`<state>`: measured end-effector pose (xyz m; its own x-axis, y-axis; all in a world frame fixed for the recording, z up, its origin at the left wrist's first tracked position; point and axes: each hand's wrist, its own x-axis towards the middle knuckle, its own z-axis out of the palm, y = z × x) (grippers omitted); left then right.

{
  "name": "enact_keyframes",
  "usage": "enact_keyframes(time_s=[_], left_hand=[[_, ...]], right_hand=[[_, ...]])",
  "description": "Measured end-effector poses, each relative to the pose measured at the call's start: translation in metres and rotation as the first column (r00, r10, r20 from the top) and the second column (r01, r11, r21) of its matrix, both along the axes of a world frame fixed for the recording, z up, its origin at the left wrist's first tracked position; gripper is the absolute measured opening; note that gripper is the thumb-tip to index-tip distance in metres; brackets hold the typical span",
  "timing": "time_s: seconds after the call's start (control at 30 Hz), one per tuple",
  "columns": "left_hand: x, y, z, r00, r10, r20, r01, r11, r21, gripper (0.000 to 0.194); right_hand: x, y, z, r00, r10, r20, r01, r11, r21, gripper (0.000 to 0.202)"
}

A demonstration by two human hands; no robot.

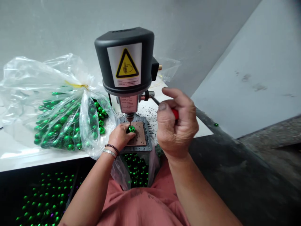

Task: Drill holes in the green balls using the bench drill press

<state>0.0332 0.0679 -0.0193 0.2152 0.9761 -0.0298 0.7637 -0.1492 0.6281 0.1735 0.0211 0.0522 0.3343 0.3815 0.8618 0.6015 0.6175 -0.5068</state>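
Note:
A dark grey bench drill press (124,62) stands in front of me, with a hand-warning label on its head. My left hand (121,135) holds a shiny green ball (132,129) on a brown board (141,135) under the drill bit (130,123). The bit points down at the ball; whether it has entered the ball I cannot tell. Raised at the right, my right hand (177,125) is closed around the red knob (175,113) of the drill press's feed lever (155,100). Dark shavings lie on the board and around the machine's base.
A clear plastic bag (25,81) of green balls, gathered with a yellow tie (77,84), lies left of the drill. Another bag (136,169) with green balls hangs below the table edge. More green balls (44,194) sit low at the left. One ball (216,125) lies at the far right.

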Motion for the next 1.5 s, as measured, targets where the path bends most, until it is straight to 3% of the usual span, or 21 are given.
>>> enact_keyframes(time_s=[0.1,0.47,0.7,0.8,0.97,1.07,1.27,1.4,1.5], left_hand=[[-0.001,0.001,-0.002,0.994,-0.052,-0.096,0.055,0.998,0.028,0.024],[-0.003,0.000,-0.004,0.997,-0.059,-0.056,0.061,0.998,0.034,0.025],[-0.002,-0.002,-0.001,0.997,-0.047,-0.068,0.050,0.998,0.034,0.024],[-0.001,-0.003,0.000,0.993,-0.055,-0.107,0.060,0.997,0.047,0.023],[-0.001,-0.008,-0.002,0.990,0.012,-0.140,0.000,0.996,0.087,0.028],[-0.007,-0.017,-0.003,0.996,0.031,-0.085,-0.024,0.996,0.089,0.036],[-0.023,-0.045,0.004,0.992,-0.084,0.096,0.076,0.994,0.080,0.042],[-0.029,-0.056,0.007,0.961,-0.193,0.200,0.201,0.979,-0.022,0.050],[-0.029,-0.056,0.007,0.947,-0.088,0.310,0.134,0.982,-0.131,0.055]], right_hand=[[-0.002,-0.001,-0.003,1.000,-0.005,-0.025,0.005,1.000,-0.002,0.033],[-0.005,0.001,-0.018,0.995,0.003,-0.098,-0.001,1.000,0.021,0.028],[-0.009,-0.002,-0.039,0.992,0.012,-0.123,-0.013,1.000,-0.009,0.027],[-0.006,0.001,-0.025,0.997,-0.001,-0.079,0.007,0.998,0.070,0.026],[0.001,0.019,0.029,0.999,-0.041,-0.008,0.042,0.995,0.086,0.019],[0.004,0.028,0.046,1.000,-0.027,0.009,0.026,0.997,0.071,0.019],[0.002,0.034,0.043,0.999,-0.020,-0.048,0.024,0.995,0.094,0.018],[0.001,0.035,0.041,0.998,-0.019,-0.063,0.025,0.996,0.090,0.016],[0.002,0.037,0.040,0.998,-0.013,-0.054,0.017,0.996,0.084,0.016]])
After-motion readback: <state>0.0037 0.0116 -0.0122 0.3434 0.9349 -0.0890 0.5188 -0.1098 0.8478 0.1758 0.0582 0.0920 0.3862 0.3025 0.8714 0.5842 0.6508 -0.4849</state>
